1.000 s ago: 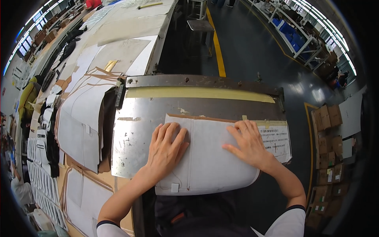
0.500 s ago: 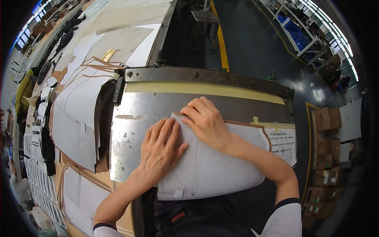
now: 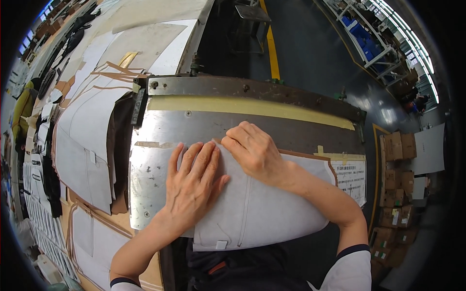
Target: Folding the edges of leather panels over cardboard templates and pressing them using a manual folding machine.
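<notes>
Fabric panel, pale grey, lies on the metal plate, overhanging its near edge. Left hand and right hand press flat, fingers spread, gripping nothing. I judge I'm smoothing its upper left corner; next it needs squaring against the tan tape strip.

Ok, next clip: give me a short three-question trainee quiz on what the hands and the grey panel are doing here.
1. True or false: both hands lie flat on the grey fabric panel.
2. Which hand sits nearer the panel's upper left corner? A) left hand B) right hand
3. What does the panel rest on?

Key
1. True: both palms press down on it, and neither hand grips anything.
2. B: the right hand reaches across, with its fingertips at that corner, just above the left hand.
3. A shiny metal plate with a yellowish strip along its far edge.
</notes>
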